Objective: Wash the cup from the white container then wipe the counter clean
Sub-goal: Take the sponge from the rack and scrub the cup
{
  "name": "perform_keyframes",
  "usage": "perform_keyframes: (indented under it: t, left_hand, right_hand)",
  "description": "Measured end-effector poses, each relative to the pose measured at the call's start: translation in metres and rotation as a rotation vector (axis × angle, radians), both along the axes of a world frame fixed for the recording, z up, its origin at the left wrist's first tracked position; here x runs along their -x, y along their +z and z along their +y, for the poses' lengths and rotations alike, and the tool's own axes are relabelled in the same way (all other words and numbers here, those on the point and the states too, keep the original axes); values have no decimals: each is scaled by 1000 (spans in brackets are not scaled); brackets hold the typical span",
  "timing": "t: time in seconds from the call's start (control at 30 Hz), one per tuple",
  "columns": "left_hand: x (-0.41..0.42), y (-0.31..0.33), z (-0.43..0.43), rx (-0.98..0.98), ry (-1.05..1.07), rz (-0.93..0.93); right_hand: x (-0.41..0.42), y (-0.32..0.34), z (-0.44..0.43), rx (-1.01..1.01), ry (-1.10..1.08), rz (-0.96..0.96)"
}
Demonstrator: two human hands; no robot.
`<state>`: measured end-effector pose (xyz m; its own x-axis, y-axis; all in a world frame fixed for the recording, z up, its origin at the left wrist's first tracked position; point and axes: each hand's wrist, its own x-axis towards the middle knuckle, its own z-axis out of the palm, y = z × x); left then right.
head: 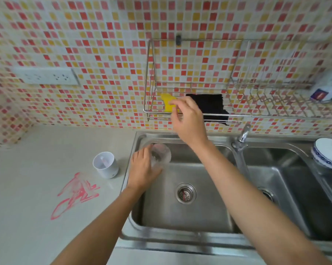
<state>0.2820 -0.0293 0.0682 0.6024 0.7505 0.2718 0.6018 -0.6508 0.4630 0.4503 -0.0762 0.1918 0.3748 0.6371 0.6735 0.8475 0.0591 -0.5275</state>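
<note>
My left hand [142, 169] grips a clear glass cup [161, 153] over the back left corner of the left sink basin [205, 205]. My right hand [188, 119] is raised at the wire wall rack [151, 77], its fingertips pinching a yellow sponge [166, 101] that lies in the rack. A black cloth [211, 106] hangs on the rack just right of that hand. The white container [105, 165] stands upright on the counter [37, 150] left of the sink. Red smears [75, 194] mark the counter in front of it.
A chrome tap [241, 138] rises between the two basins. The right basin [295, 188] has a blue-rimmed white bowl [328, 153] at its far right. A packet [328, 87] lies on the rack's right end. A socket strip [46, 76] is on the tiled wall.
</note>
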Motion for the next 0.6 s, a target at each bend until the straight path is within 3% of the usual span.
perform_keyframes:
  t: [0.17, 0.23, 0.33, 0.47, 0.53, 0.6]
  left_hand:
    - [9, 25, 6, 4, -37, -98]
    - [12, 30, 8, 36, -62, -116]
    - [17, 31, 14, 54, -63, -103]
    - [21, 32, 16, 99, -85, -96]
    - [25, 33, 16, 110, -96, -101]
    - [30, 32, 17, 118, -115, -107]
  right_hand:
    - [-25, 19, 62, 541, -20, -43]
    - [-31, 16, 79, 668, -35, -24]
    - [-34, 11, 97, 707, -106, 43]
    - [-42, 5, 112, 726, -333, -21]
    - [-44, 5, 113, 733, -378, 45]
    - [-43, 9, 107, 616, -330, 149]
